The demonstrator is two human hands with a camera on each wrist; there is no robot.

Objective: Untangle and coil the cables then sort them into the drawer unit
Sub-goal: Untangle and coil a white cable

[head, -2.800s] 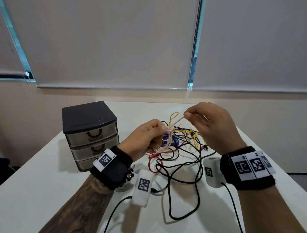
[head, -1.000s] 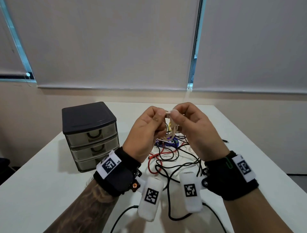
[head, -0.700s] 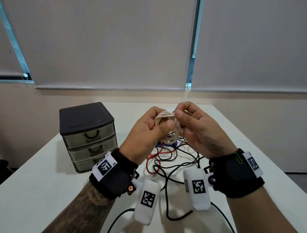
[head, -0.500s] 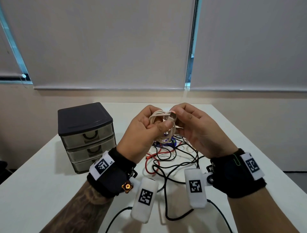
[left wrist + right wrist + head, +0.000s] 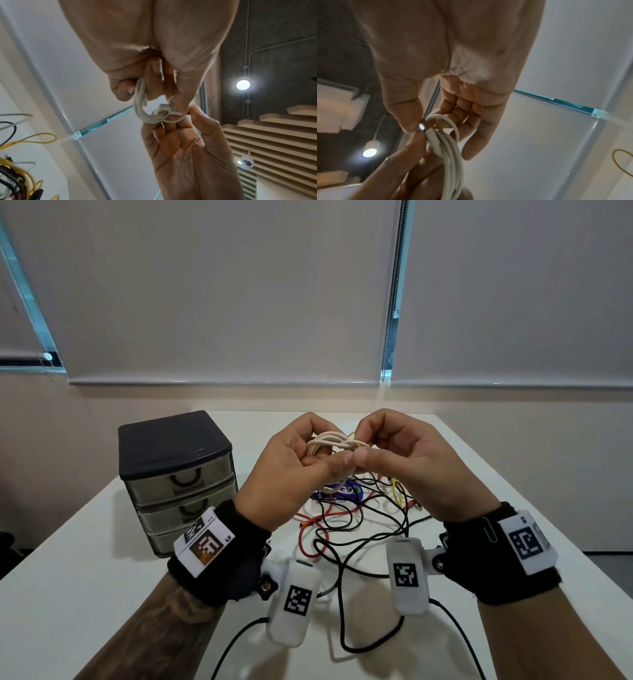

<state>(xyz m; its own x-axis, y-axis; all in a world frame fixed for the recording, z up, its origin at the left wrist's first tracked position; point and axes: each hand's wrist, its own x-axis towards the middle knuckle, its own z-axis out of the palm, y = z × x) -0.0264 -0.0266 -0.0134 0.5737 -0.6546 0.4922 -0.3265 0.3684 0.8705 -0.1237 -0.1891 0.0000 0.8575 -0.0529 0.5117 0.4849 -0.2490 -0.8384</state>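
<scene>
A small coil of white cable (image 5: 329,444) (image 5: 147,111) (image 5: 450,146) is held in the air above the table between both hands. My left hand (image 5: 291,470) grips the coil with curled fingers and thumb. My right hand (image 5: 394,453) pinches the cable's end, where a metal plug tip (image 5: 421,127) shows, against the coil. Below the hands a tangle of black, red and yellow cables (image 5: 356,518) lies on the white table (image 5: 85,577). The three-drawer unit (image 5: 178,477), dark-topped with all drawers closed, stands at the left.
A blue-purple object (image 5: 346,492) lies within the tangle. Black cords (image 5: 342,621) trail toward the table's front edge. The wall with drawn blinds (image 5: 239,302) rises behind the table's far edge.
The white cable, earlier stretched out of the tangle between my hands, is now wound into a small coil. Both hands have come together and risen above the tangle.
</scene>
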